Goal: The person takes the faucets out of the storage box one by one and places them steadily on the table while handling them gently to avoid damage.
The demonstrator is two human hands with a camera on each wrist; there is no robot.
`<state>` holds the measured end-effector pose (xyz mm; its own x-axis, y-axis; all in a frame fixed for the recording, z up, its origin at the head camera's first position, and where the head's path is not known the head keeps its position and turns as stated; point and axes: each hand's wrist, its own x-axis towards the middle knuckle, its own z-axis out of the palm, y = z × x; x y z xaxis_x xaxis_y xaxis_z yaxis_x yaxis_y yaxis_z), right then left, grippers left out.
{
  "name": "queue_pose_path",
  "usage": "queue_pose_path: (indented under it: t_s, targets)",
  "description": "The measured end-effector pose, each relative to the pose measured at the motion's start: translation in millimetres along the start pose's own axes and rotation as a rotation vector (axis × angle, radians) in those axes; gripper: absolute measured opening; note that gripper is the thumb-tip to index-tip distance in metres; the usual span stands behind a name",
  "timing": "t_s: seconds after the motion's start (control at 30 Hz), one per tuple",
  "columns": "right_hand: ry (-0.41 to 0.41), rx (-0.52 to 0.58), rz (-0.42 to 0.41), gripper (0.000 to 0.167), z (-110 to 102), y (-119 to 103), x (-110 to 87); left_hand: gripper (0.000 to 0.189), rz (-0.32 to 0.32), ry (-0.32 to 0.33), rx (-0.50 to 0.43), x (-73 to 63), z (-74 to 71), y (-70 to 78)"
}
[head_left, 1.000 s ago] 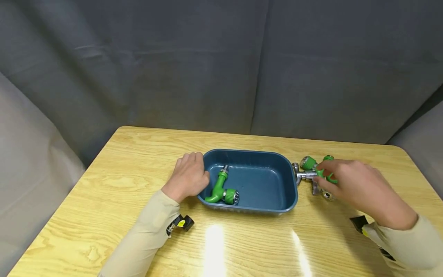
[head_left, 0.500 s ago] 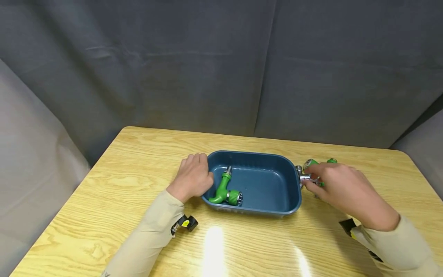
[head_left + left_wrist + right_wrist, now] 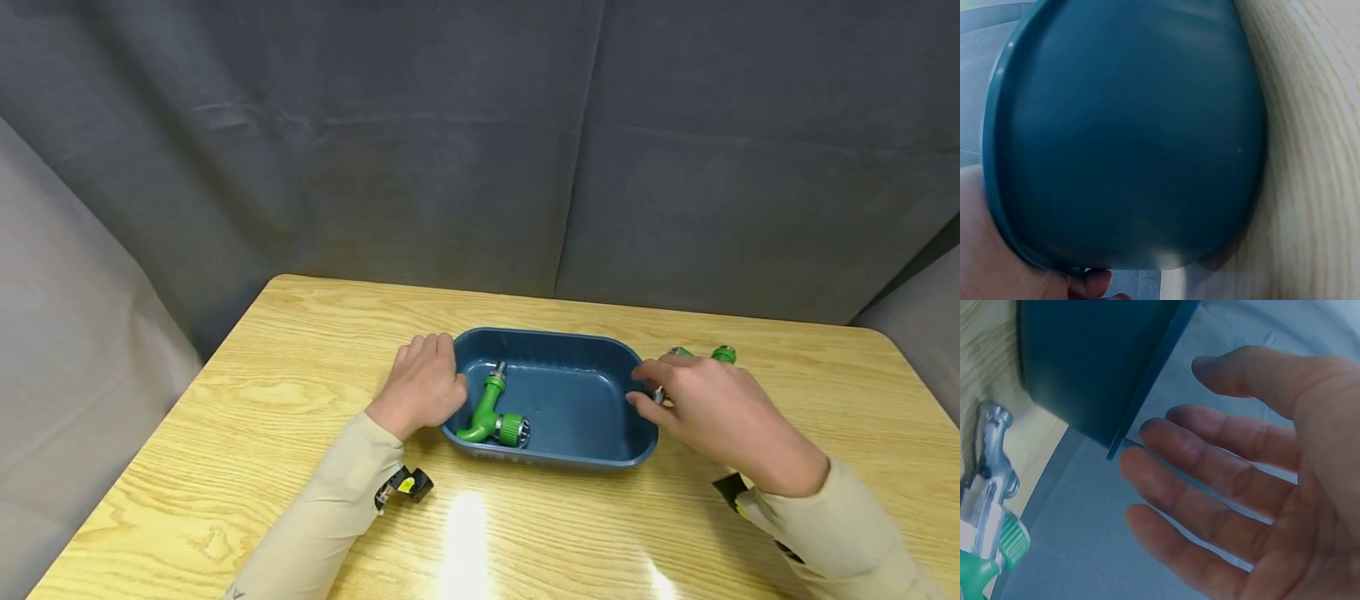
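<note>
A dark blue plastic tub (image 3: pixel 577 412) sits on the table. My left hand (image 3: pixel 423 383) grips its left rim; the left wrist view shows the hand (image 3: pixel 1004 262) at the edge, beside the tub's outer wall (image 3: pixel 1135 137). Inside the tub, toward its left end, lies a green tap (image 3: pixel 486 417) with a ribbed knob. Over the right rim my right hand (image 3: pixel 712 408) hovers, thumb and fingers apart and holding nothing, as the right wrist view shows too. Below it, beside the tub, lie chrome and green taps (image 3: pixel 994 462), mostly hidden behind the hand in the head view.
The wooden table (image 3: pixel 300 350) reaches back to a grey cloth curtain (image 3: pixel 420 167). A lighter cloth (image 3: pixel 60 358) hangs at the left. Near the far right, a green tap end (image 3: pixel 724 354) shows past my right hand.
My right hand has moved left from above the chrome and green taps to the tub's right rim. My left hand keeps its grip on the tub. The whole view has shifted slightly.
</note>
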<state>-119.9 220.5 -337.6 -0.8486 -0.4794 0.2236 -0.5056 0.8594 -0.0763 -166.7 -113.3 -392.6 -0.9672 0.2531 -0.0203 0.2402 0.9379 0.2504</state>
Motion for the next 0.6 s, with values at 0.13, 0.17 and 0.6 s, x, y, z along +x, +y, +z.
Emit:
queue_pose_path:
  t_s: [0.13,0.17,0.6]
  targets:
    - [0.005,-0.007,-0.024,0.024,0.7,-3.7,3.5,0.022,-0.002,0.000,0.002,0.7,0.7,0.9]
    - [0.006,-0.006,-0.030,0.024,1.0,-4.4,4.4,0.022,-0.002,-0.001,0.002,0.9,0.6,1.1]
    - [-0.044,0.015,-0.067,0.022,5.5,-18.0,14.9,0.022,0.006,-0.001,0.002,3.9,2.2,3.9]
